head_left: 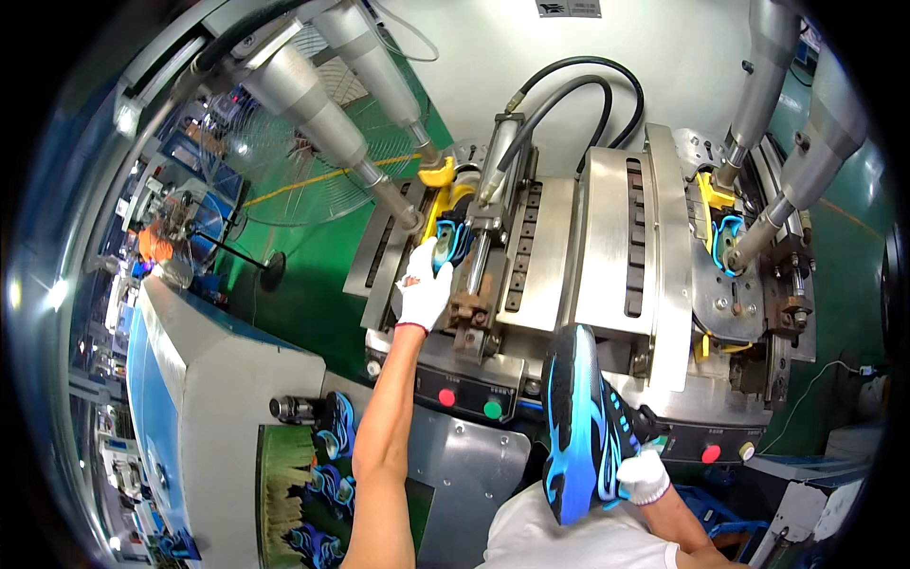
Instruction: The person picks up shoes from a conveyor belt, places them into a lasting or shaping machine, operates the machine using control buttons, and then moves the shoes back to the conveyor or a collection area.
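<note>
My left hand, in a white glove with bare fingertips, reaches to the left station of the machine. Its fingers grip the near end of a blue and black shoe seated there beside a yellow clamp. Close to my body, my right hand, also gloved, is closed around a blue and black sneaker. That sneaker stands toe-up on its side, sole toward the left. Another blue and black shoe sits in the right station under metal cylinders.
Red and green push buttons line the machine's front panel. Several shoes lie on a green tray at lower left, near a dark bottle. Black hoses arch behind; a fan stands at far left.
</note>
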Available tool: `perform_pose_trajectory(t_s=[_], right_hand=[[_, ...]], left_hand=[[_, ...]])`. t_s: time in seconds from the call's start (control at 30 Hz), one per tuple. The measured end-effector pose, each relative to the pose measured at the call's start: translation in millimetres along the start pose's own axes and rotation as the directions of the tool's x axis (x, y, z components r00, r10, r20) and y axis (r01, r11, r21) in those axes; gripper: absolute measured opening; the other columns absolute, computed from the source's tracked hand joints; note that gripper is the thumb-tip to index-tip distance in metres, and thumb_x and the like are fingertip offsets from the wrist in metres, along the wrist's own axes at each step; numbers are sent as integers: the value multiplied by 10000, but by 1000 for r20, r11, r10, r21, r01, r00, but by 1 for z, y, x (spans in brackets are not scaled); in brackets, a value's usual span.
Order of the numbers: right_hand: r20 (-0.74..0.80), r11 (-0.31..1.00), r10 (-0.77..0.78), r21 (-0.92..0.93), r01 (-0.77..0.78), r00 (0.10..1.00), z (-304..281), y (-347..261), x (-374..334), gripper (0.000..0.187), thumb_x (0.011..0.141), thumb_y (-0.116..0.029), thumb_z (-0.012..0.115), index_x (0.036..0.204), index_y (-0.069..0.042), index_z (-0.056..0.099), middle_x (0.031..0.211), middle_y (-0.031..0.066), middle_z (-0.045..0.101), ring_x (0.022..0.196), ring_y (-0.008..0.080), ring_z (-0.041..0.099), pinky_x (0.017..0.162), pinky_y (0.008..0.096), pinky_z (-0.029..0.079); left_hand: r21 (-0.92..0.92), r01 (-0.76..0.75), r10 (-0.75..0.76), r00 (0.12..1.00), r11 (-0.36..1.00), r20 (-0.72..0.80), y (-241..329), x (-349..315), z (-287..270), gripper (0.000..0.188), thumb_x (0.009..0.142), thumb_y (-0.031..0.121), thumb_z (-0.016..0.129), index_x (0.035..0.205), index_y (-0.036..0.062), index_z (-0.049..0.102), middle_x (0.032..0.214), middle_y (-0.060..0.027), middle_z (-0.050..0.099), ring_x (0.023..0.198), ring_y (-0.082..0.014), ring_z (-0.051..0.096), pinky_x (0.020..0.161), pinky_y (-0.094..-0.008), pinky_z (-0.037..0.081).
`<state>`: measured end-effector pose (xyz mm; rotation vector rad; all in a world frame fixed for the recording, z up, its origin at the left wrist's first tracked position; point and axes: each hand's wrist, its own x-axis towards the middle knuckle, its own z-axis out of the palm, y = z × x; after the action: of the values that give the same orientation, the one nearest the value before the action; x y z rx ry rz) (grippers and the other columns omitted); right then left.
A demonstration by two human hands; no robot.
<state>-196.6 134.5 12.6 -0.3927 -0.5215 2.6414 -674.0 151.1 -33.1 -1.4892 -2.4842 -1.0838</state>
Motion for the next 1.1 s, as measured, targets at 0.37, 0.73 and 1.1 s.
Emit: perform_pose_trajectory(t_s=[0.37,0.73,1.1], right_hand=[[-166,983,-111,-162,83,980,52,-17,17,1012,770,-33,768,1623,-12,224,1574,153,425,1371,294,509,1149,440,429],[-307,957,-98,-290,6,947,33,11,82,645,799,55,670,1419,39,494,1124,180,709,919,276,737,761,397,637],[-336,741,-326,-671,18,884,103,59,486,251,803,41,732,918,-128,585,766,56,640,589,226,608,432,391,465]], left_hand=[[459,170,-257,957,872,133,-39,113,68,723,812,460,738,1380,87,491,1309,-216,614,1157,-397,646,984,-544,479],[-18,70,-72,969,997,-236,28,-14,-130,629,794,267,828,1319,37,569,1261,-188,646,1143,-332,655,1004,-418,505],[67,723,-711,689,688,-136,18,-397,-157,557,699,244,871,1162,55,624,1108,-144,672,992,-326,678,899,-426,524]])
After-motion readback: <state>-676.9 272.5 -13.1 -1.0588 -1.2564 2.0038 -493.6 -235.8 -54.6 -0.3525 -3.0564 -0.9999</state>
